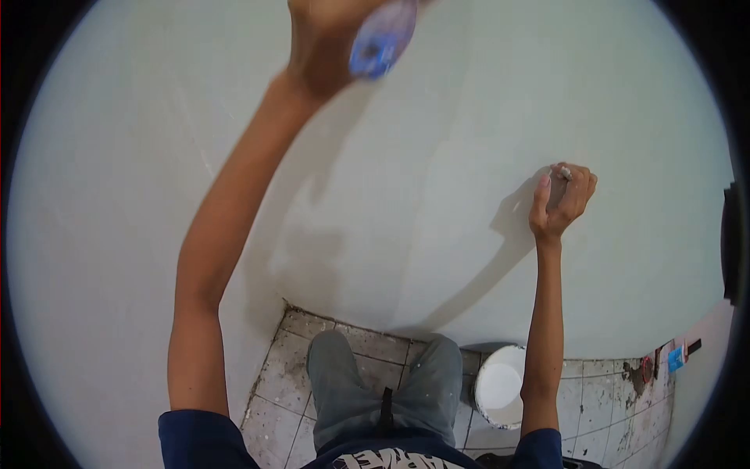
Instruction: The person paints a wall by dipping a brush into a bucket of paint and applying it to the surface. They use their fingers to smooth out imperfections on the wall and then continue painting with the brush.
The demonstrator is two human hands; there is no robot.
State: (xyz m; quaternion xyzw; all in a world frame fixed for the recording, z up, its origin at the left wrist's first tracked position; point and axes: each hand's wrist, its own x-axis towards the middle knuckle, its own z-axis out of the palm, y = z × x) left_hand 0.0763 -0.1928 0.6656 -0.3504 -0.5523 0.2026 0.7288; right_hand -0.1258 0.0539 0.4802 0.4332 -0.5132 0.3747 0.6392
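At the top edge of the view, my left hand (332,31) is raised in front of the pale wall (375,195), smeared by motion and partly cut off. Its fingers are closed on a rounded, see-through thing with blue print (383,43). My right hand (564,199) is close to the wall on the right, with its fingers curled and the thumb apart. A small whitish piece (565,173) shows at its fingertips; I cannot tell its kind. Shadows of both arms fall on the wall.
A white bucket (500,387) stands on the tiled floor (281,383) beside my right leg. Paint specks dot the tiles. To the far right are a blue-and-white container (678,358) and a dark object (732,244) at the wall. Walls meet in a corner at left.
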